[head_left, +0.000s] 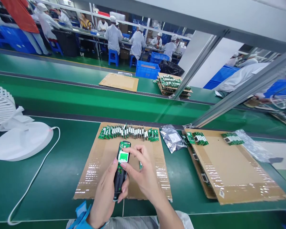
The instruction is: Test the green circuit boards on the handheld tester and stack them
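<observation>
Cord [59, 135] of the white fan base [21, 143], lying loose on the green table [66, 178]; as I judge it from my distant post, a sleeve or forearm straying left could catch it. The left hand [105, 190] is closed around a black housing [119, 181], held tilted toward the wearer above a cardboard sheet [105, 159]. This grip bears the whole load – should the fingers slacken, or the right hand press harder than they resist, the housing could roll or slip.

At the upper end of the housing a green circuit board [126, 144] lies exposed, carrying a white-framed square module [123, 157]. The right hand [145, 173] has thumb and index finger in a narrow pinch at opposite edges of that module. I cannot tell the force applied; uneven pressure could skew the module, and bare fingertips could smudge its face or scrape nearby parts.

Beyond the hands, a row of upright boards [134, 131] stands closely packed along the far edge of the sheet – a knuckle swung forward, or a tug on the cardboard, could topple several. Farther right lie a silvery bag [173, 138] and a cardboard stack [235, 168], whose loose boards could slide if an elbow nudged it.
</observation>
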Available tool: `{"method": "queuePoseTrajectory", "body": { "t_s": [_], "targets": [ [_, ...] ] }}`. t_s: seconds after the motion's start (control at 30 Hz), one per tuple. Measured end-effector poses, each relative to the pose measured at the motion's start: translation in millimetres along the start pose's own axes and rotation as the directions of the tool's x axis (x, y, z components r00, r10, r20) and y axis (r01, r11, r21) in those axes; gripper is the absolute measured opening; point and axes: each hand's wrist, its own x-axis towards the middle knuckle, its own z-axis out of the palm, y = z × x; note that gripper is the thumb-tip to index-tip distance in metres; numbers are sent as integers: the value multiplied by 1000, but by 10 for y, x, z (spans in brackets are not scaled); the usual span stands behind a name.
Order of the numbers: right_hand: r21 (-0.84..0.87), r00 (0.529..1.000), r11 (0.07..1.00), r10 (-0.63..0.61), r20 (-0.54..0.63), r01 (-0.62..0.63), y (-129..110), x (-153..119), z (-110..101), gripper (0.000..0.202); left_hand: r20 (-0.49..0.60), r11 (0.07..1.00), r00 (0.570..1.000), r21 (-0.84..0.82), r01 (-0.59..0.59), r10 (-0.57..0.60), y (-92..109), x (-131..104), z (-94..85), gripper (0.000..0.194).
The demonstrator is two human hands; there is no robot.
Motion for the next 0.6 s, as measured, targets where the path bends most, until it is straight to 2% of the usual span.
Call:
{"method": "queuePoseTrajectory", "body": {
  "t_s": [0.13,0.3,0.6],
  "targets": [
    [11,998,1000,-18,63,18,-76,-41,-59,31,-38,1000,999,2,-5,5,-13,-94,52,42],
    [45,996,998,-39,77,36,-160,-68,-97,32,-117,1000,993,1,8,-7,15,-171,115,47],
    [69,995,997,-37,98,30,-186,-87,-124,33,-83,996,995,-79,42,-49,26,-192,137,45]
  ]
}}
